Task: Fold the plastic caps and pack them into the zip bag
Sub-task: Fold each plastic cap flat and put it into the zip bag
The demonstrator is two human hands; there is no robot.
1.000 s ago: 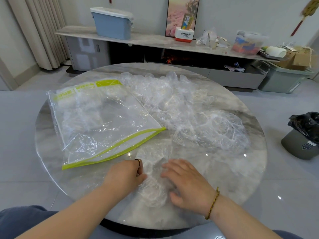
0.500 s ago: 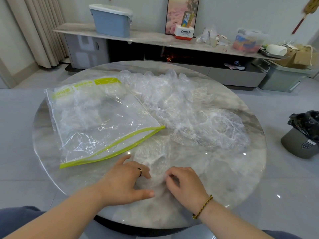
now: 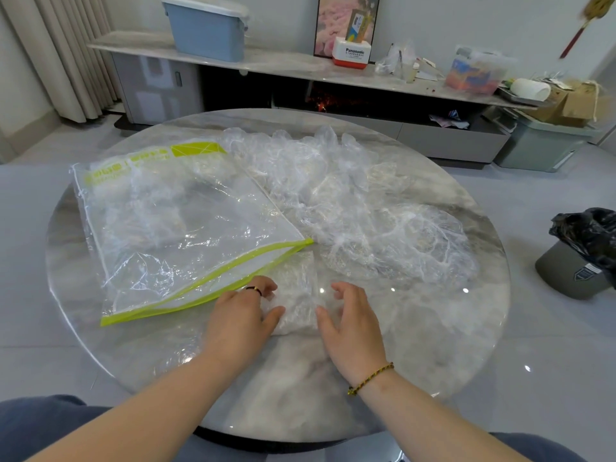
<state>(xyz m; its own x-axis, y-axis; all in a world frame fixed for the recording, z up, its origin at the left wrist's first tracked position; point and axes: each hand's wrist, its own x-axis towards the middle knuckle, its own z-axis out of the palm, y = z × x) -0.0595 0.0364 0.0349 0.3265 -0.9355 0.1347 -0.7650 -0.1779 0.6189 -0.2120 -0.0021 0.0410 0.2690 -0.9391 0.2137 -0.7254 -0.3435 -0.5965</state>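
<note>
Flanking one folded plastic cap [image 3: 298,295] with two grips on the near part of the round marble tabletop [image 3: 466,345]. Pressing the left grip [image 3: 243,315] on the cap's left edge, fingers bent down onto the plastic, thumb stretched against it, nothing pinched. Touching the cap's right edge with the thumb of the right grip [image 3: 350,325], fingers spread and relaxed, tips just off the plastic. Counting one dark ring [image 3: 254,289] on a left finger, one braided bracelet [image 3: 370,378] on the right wrist. Noting one zip bag [image 3: 180,228], clear with lime-green trim, flat on the tabletop's left half, its two green mouth strips parted toward the near side, near edge just beside the left grip, near right corner just beyond the folded cap. Seeing crumpled clear plastic inside, number impossible to tell. Noting one loose heap of unfolded caps [image 3: 366,211] on the far right half, touching the bag's right edge, too tangled to count. Beyond the tabletop, logging one blue lidded box [image 3: 206,28] and one white-and-red Panasonic box [image 3: 351,53] on a long low shelf [image 3: 283,65], plus one grey bin [image 3: 566,275] with a black liner on the floor at right.
</note>
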